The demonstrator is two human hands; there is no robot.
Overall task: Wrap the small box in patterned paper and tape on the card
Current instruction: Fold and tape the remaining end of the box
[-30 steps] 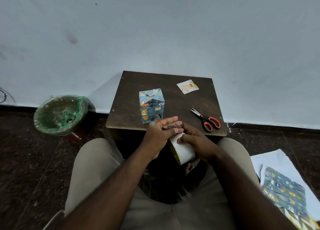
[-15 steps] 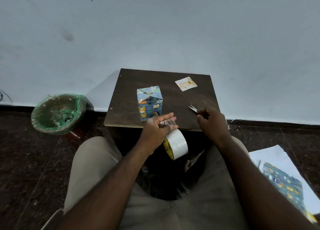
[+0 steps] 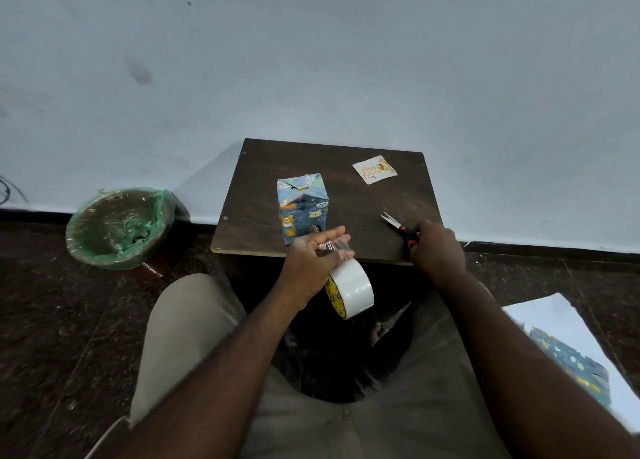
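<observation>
Small box (image 3: 303,212), already wrapped in blue paper printed with cartoon animal faces, stands upright on a dark brown wooden table (image 3: 263,181). The top flaps are folded into a point and the white underside of the paper shows at the top corners. A square white card (image 3: 374,169) with gold "Happy Birthday" lettering lies flat on the table behind and to the right of the box, well apart from it, with no tape on it.

Left hand (image 3: 317,261) is just in front of the box at the near table edge, palm turned inward and fingers mostly straight. A strip of clear tape lies across the fingertips, and a white tape roll (image 3: 353,289) with a yellow core hangs from it below the hand. Can't tell if the thumb pinches the strip.

Right hand (image 3: 436,250) is right of the box, fingers curled over the orange-black handles of steel scissors (image 3: 394,223). The blades lie on the table, pointing back toward the box. The hands are apart.

Round bin with a green plastic liner (image 3: 117,226) sits on the floor left of the box. A spare sheet of blue patterned paper (image 3: 568,365) lies on the floor, right and nearer.
</observation>
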